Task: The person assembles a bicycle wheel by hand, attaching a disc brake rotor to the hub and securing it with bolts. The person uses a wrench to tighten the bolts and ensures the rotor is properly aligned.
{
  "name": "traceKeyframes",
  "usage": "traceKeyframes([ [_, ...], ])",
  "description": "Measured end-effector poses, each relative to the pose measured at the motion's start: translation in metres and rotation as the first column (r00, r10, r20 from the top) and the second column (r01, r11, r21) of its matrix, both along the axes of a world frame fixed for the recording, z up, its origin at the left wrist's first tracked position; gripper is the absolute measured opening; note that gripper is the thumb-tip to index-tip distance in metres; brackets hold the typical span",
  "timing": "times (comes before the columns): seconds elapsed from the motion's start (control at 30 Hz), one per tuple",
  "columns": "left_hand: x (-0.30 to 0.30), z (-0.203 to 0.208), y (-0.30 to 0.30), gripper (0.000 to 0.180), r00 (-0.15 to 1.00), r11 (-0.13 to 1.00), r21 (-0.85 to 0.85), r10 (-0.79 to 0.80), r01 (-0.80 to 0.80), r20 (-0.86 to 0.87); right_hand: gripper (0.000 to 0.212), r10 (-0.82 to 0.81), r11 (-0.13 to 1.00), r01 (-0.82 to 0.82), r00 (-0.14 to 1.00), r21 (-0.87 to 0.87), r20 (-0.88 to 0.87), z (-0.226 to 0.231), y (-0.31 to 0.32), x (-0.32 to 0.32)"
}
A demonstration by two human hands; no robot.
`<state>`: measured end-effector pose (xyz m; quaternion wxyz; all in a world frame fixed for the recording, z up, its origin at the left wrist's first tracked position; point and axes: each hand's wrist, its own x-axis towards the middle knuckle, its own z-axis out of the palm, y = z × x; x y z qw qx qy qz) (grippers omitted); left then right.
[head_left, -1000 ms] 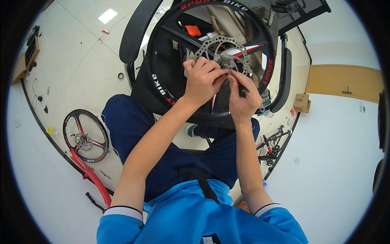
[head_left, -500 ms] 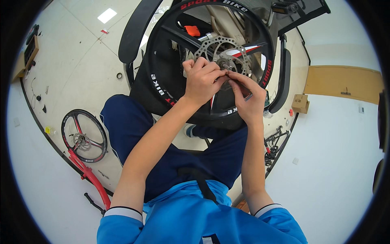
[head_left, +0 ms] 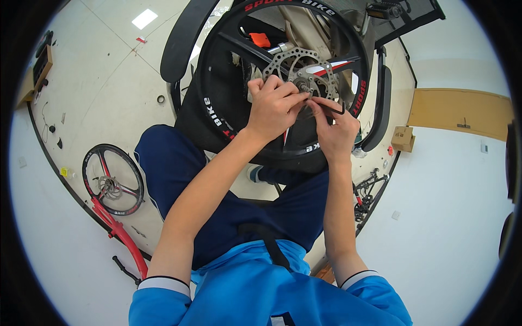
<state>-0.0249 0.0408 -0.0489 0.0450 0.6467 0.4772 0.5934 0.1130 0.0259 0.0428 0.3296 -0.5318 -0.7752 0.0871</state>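
A black bicycle wheel (head_left: 202,76) with a silver perforated brake disc (head_left: 276,64) facing up lies over a black chair in front of me. My left hand (head_left: 272,107) is over the lower left part of the disc, its thumb and forefinger pinched beside the hub (head_left: 303,84); what is between those fingertips is too small to make out. Close against it on the right, my right hand (head_left: 338,133) grips a dark L-shaped hex key (head_left: 335,110). The key's far end is hidden by the fingertips near the hub.
Chair armrests (head_left: 185,41) flank the wheel. An orange piece (head_left: 260,39) and a pedal (head_left: 383,11) are at its far side. Another wheel (head_left: 88,168) and a red bicycle frame (head_left: 128,239) stand at the left wall. A cardboard box (head_left: 403,139) and dark bicycle parts (head_left: 368,190) are right.
My right hand has turned, and the hex key has swung so its bent end now shows above the fingers. My left hand stays pinched beside the hub.
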Motion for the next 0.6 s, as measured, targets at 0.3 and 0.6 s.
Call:
traceKeyframes([
  [0.3,0.002,-0.008,0.000,0.021,0.998,0.999,0.034,0.000,-0.002,0.059,0.011,-0.018,0.994,0.021,0.999,0.108,-0.029,-0.011,-0.001,-0.004],
  [0.6,0.001,-0.003,-0.002,0.024,1.000,1.000,-0.008,-0.012,0.011,-0.012,0.011,-0.029,0.987,0.037,0.998,0.157,-0.048,-0.016,0.001,-0.006],
])
